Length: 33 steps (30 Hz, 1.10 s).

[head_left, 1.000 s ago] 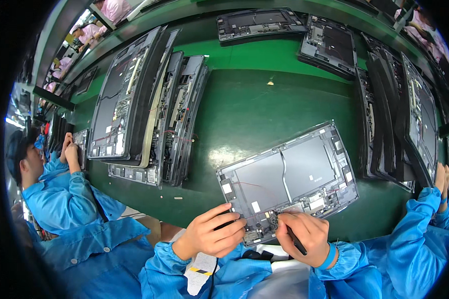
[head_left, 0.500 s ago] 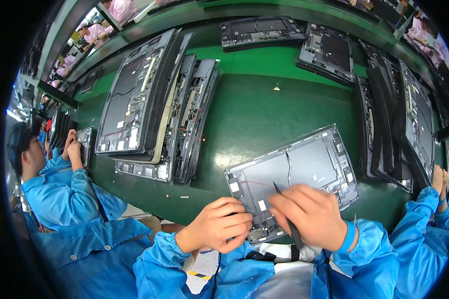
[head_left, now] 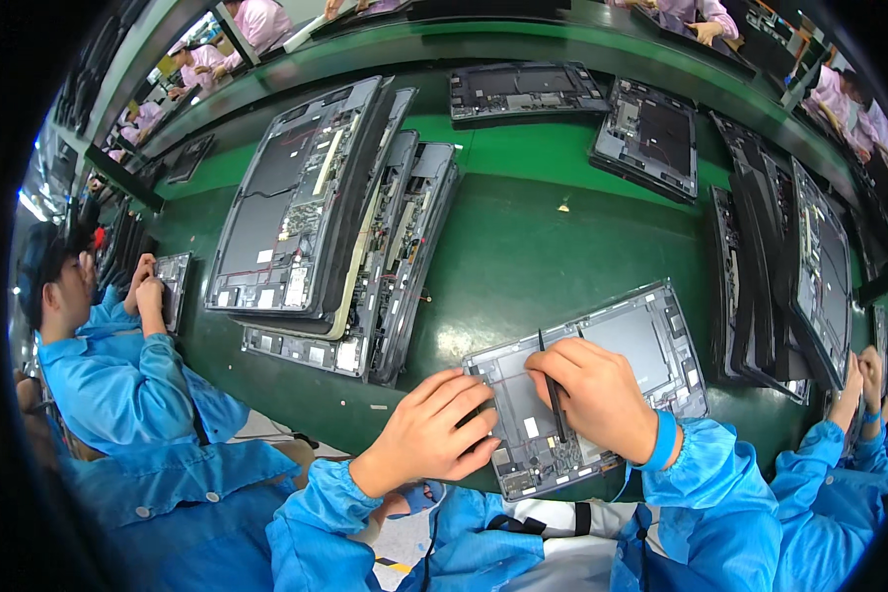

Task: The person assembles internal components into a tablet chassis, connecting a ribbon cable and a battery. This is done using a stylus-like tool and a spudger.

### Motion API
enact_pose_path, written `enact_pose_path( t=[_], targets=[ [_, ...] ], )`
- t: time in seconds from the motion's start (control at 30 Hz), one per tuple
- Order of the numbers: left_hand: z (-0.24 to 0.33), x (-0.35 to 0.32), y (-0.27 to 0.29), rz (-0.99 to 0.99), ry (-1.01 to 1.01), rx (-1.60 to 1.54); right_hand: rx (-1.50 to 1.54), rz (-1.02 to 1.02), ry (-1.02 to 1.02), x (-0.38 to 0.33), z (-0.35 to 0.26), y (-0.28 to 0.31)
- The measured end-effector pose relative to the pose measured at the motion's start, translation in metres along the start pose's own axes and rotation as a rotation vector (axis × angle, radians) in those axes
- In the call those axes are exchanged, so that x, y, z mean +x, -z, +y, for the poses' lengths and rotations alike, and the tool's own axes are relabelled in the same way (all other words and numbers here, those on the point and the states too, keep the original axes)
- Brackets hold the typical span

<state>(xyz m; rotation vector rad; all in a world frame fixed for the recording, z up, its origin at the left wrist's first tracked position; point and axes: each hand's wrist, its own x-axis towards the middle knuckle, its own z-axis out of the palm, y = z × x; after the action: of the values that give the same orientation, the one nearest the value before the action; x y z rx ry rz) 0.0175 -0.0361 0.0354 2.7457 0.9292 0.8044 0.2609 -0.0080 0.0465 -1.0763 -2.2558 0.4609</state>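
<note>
In front of me a tablet's dark grey back housing (head_left: 622,345) lies tilted on the bench, its inner side up. Small white pads, a thin red wire and a black cable sit inside it, and a circuit board is at its near left corner. My right hand (head_left: 602,395) is over the middle of the housing and grips black tweezers (head_left: 555,395), one end pointing away from me. Beside the housing's left edge is my left hand (head_left: 429,429), fingers curved and apart, the fingertips at that edge. Whether they press on it is hard to see.
A tall leaning stack of tablet housings (head_left: 296,217) stands at the left, another stack (head_left: 770,266) at the right. Two smaller piles (head_left: 523,94) lie at the back of the green bench (head_left: 533,247). Co-workers in blue sit on both sides; others in pink work beyond the rail.
My right hand has shifted slightly up and left, turning the tweezers more upright. My left hand's fingers have spread from a tighter curl. The whole view has also shifted a little.
</note>
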Motion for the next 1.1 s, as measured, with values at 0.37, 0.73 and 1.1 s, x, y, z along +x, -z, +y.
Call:
enact_pose_path(
  t=[0.37,0.73,1.1],
  targets=[
    [-0.022,0.003,0.006,-0.06,-0.15,0.029,0.015,-0.011,-0.008,-0.003,0.001,-0.002],
    [-0.027,0.002,-0.002,-0.004,-0.098,-0.107,0.302,0.06,0.0,0.012,0.003,0.01],
    [-0.032,0.001,-0.007,0.044,-0.13,-0.138,0.703,-0.272,-0.198,0.031,0.022,0.003]
  ],
)
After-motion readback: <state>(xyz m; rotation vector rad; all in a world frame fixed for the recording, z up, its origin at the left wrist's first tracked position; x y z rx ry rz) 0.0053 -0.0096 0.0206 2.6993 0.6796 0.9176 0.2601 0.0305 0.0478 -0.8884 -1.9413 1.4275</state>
